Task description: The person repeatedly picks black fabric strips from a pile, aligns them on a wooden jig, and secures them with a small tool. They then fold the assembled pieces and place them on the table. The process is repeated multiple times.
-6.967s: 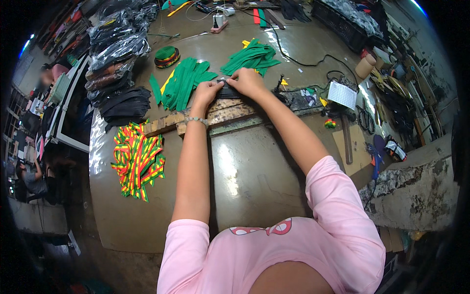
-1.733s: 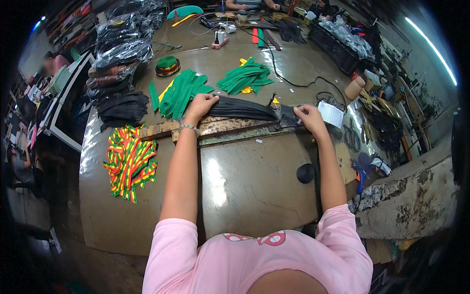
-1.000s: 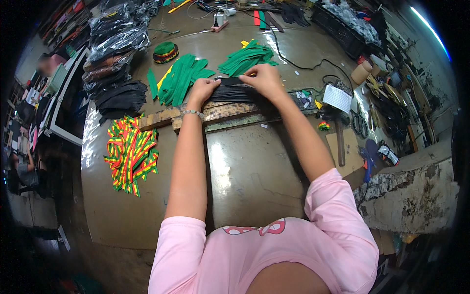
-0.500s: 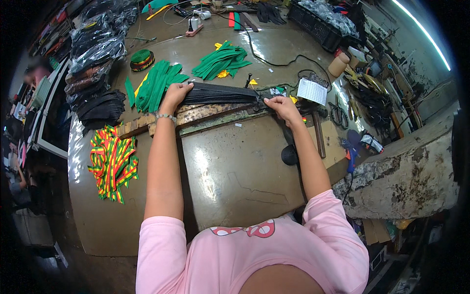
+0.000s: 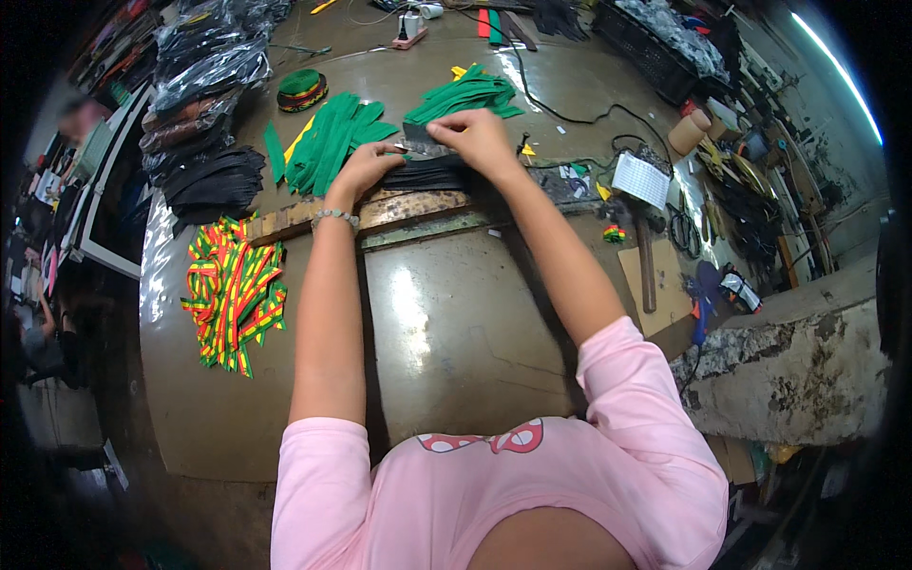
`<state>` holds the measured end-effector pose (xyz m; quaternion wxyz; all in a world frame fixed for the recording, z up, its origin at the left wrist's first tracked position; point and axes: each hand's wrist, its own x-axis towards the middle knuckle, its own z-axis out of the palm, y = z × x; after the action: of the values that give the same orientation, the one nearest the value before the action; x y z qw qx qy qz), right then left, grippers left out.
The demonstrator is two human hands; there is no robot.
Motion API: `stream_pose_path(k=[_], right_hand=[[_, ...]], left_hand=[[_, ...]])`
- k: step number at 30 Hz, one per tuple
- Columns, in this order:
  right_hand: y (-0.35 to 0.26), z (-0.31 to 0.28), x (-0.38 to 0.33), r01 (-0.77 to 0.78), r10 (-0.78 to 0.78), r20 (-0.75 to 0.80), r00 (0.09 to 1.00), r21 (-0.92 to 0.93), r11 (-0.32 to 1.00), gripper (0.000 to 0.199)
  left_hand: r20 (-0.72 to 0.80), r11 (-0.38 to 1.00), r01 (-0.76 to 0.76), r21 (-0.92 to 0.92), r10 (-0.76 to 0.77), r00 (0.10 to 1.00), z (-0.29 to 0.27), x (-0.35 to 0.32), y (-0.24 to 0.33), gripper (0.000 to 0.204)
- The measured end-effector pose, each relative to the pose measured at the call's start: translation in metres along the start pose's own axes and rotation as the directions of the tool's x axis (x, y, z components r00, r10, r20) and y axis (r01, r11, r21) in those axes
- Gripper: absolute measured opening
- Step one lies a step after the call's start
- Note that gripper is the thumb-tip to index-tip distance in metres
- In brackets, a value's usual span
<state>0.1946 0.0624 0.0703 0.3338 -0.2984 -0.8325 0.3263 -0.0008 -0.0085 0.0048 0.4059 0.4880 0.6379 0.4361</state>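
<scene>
Stack of flat matte-black strips (image 5: 432, 175), apparently fabric: along far side of mottled brown wooden bar (image 5: 407, 210), on glossy brown worktop (image 5: 380, 74). Judged light, limp, layers slip-prone; best pinched near ends. Right hand (image 5: 478, 142): pinching raised dark strip end (image 5: 418, 140). Left hand (image 5: 367, 171): fingers curled at stack's left end; grip cannot be confirmed.

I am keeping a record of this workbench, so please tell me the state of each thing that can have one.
Left hand: fingers bent at the black strips, grip unclear
Right hand: pinching a dark strip
Black strips: bundled, lying flat
Left green strips: fanned pile
Right green strips: overlapping pile
Striped ribbons: loose heap
Brown-handled tool: laid down
Tube light: lit
</scene>
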Motion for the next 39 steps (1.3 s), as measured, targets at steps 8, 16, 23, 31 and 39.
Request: stream_pose_path(k=[8, 16, 23, 31, 39], right_hand=[[0.032, 0.046, 0.012, -0.13, 0.13, -0.017, 0.991, -0.223, 0.966, 0.026], [0.018, -0.045, 0.0, -0.079, 0.124, 0.103, 0.987, -0.358, 0.931, 0.039], [0.07, -0.131, -0.079, -0.502, 0.496, 0.113, 0.861, 0.033, 0.864, 0.032], [0.103, -0.121, -0.098, -0.65, 0.595, 0.263, 0.759, 0.25, 0.718, 0.028], [0.061, -0.123, -0.065, -0.263, 0.223, -0.16, 0.962, -0.302, 0.916, 0.032]], left_hand=[[-0.158, 0.992, 0.083, -0.094, -0.097, 0.983, 0.005, 0.001, 0.007, 0.023], [-0.293, 0.998, -0.024, 0.057, 0.04, 0.955, 0.013, 0.024, -0.018, 0.037], [-0.215, 0.999, 0.047, 0.017, -0.043, 0.976, 0.013, 0.018, -0.008, 0.031], [-0.218, 0.998, 0.052, 0.032, -0.043, 0.975, 0.012, 0.017, -0.005, 0.031], [-0.166, 0.995, -0.099, -0.03, 0.093, 0.982, 0.011, 0.008, -0.001, 0.047]])
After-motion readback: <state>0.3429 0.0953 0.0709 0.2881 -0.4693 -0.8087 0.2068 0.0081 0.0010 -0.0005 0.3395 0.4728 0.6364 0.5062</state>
